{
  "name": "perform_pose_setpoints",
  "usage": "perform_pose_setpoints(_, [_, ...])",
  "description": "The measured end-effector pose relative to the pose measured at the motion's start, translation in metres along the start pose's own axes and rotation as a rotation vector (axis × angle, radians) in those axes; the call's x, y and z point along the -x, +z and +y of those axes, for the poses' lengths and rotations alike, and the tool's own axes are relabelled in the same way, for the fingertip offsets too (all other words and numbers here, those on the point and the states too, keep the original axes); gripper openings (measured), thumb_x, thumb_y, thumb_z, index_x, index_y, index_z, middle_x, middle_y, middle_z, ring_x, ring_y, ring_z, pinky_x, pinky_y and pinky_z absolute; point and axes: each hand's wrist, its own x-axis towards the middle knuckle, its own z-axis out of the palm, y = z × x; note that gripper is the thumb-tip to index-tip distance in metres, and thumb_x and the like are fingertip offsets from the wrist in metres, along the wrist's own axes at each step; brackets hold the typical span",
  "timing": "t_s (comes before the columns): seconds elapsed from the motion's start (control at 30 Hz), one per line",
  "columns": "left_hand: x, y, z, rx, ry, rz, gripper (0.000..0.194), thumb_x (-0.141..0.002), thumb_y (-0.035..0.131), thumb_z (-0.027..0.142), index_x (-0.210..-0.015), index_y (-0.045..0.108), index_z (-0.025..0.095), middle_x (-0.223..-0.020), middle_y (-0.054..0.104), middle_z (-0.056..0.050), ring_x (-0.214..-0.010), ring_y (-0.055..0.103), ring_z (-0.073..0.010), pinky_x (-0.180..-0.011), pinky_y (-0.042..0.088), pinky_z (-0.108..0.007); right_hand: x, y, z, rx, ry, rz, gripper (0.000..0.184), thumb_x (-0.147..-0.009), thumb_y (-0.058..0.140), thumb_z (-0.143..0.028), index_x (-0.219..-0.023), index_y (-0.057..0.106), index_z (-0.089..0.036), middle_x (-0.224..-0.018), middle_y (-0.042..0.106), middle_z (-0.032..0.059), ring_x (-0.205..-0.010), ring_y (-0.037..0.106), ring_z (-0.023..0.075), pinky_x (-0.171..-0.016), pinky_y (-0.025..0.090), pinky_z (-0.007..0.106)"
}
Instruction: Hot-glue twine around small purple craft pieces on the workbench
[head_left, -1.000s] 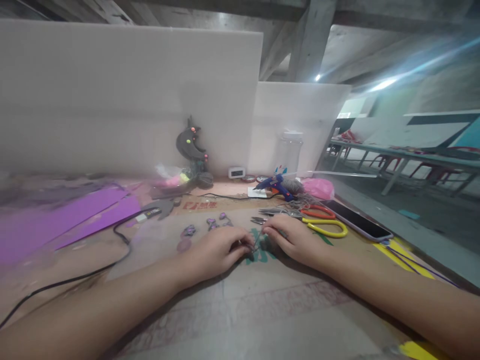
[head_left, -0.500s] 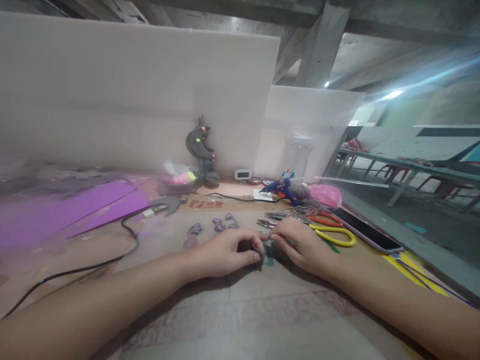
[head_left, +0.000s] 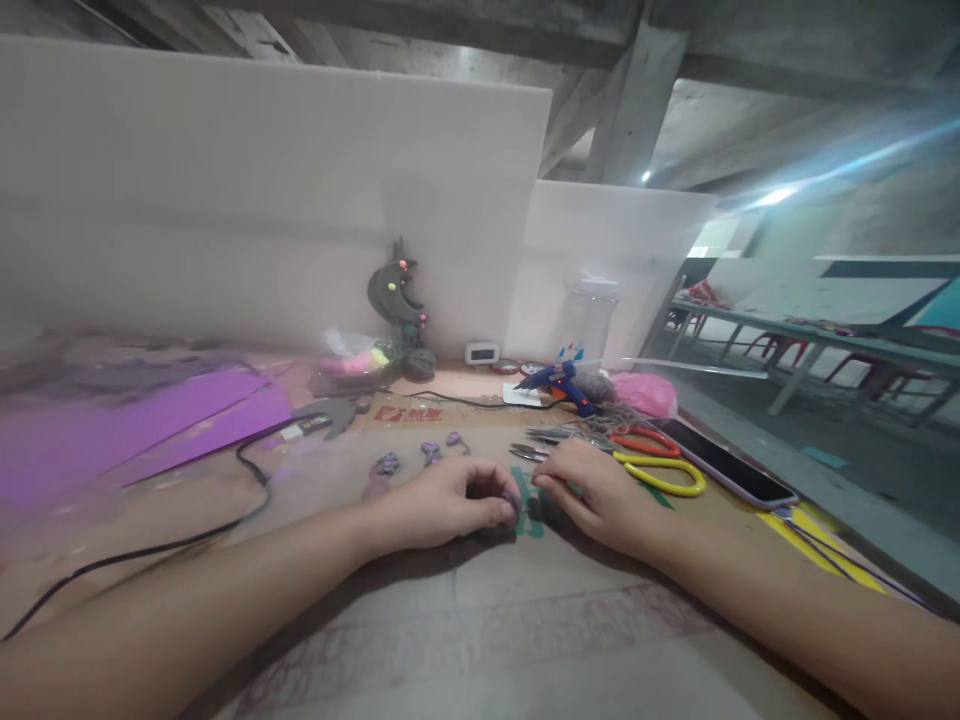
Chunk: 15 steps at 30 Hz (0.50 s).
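Observation:
Low over the board, my left hand [head_left: 457, 500] pinches a small purple and grey piece [head_left: 511, 500] between thumb and fingertips. Most of that piece is covered by the fingers, so its kind is unclear. A short gap to the right, my right hand [head_left: 596, 487] has its fingers pressed together, and whatever they hold is hidden. Several similar small purple and grey pieces lie behind my left hand, among them one piece [head_left: 387, 464] at the left and another [head_left: 430, 453] closer to the fingers. Yellow-handled scissors [head_left: 664, 474] rest just behind my right hand.
Red-handled pliers [head_left: 646, 441] and a phone [head_left: 724, 465] lie at the right. Farther back are a blue glue gun [head_left: 559, 378], grey yarn [head_left: 594, 388], a small digital clock [head_left: 481, 353] and a dark crescent ornament [head_left: 395, 290]. Purple sheets [head_left: 202, 420] and a black cable [head_left: 165, 545] occupy the left.
A thin grey strand seen between my hands a second ago no longer shows there. My fingertips have drawn slightly apart. The whole view has also shifted a little.

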Motion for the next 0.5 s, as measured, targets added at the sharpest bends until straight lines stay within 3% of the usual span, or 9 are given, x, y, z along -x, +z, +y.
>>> perform_pose_setpoints(0.27, [-0.008, -0.008, -0.013, 0.111, 0.02, 0.079, 0.025, -0.081, 0.065, 0.038, -0.087, 0.059, 0.014, -0.073, 0.064, -0.001, -0.067, 0.058, -0.0115, -0.068, 0.044, -0.025, 0.0, 0.004, 0.009, -0.034, 0.104, -0.003, 0.024, -0.096, 0.043, -0.028, -0.085, 0.061, -0.017, -0.078, 0.064, 0.0061, -0.075, 0.053, 0.0178, -0.07, 0.04, 0.03])
perform_pose_setpoints(0.37, [-0.008, -0.009, -0.014, 0.127, 0.054, 0.115, 0.031, -0.079, 0.067, 0.043, -0.086, 0.058, 0.014, -0.104, 0.066, -0.01, -0.075, 0.06, -0.012, -0.073, 0.046, -0.026, -0.001, 0.002, 0.006, 0.001, 0.064, -0.01, 0.023, -0.096, 0.043, -0.027, -0.084, 0.061, -0.017, -0.077, 0.063, 0.006, -0.074, 0.052, 0.0177, -0.069, 0.039, 0.03])
perform_pose_setpoints(0.43, [-0.005, -0.008, -0.011, 0.13, 0.079, 0.105, 0.031, -0.078, 0.068, 0.044, -0.084, 0.058, 0.015, -0.13, 0.054, -0.014, -0.081, 0.061, -0.0124, -0.076, 0.047, -0.027, -0.002, 0.001, 0.001, 0.057, -0.025, -0.023, 0.023, -0.095, 0.043, -0.023, -0.082, 0.06, -0.017, -0.075, 0.062, 0.0059, -0.073, 0.05, 0.0176, -0.069, 0.038, 0.03])
perform_pose_setpoints(0.5, [-0.003, -0.005, -0.007, 0.118, 0.07, 0.053, 0.029, -0.078, 0.068, 0.042, -0.083, 0.058, 0.016, -0.129, 0.055, -0.012, -0.08, 0.06, -0.0119, -0.075, 0.046, -0.027, -0.004, 0.001, -0.005, 0.137, -0.133, -0.031, 0.023, -0.094, 0.042, -0.019, -0.08, 0.06, -0.017, -0.072, 0.061, 0.0055, -0.071, 0.049, 0.0175, -0.068, 0.037, 0.031])
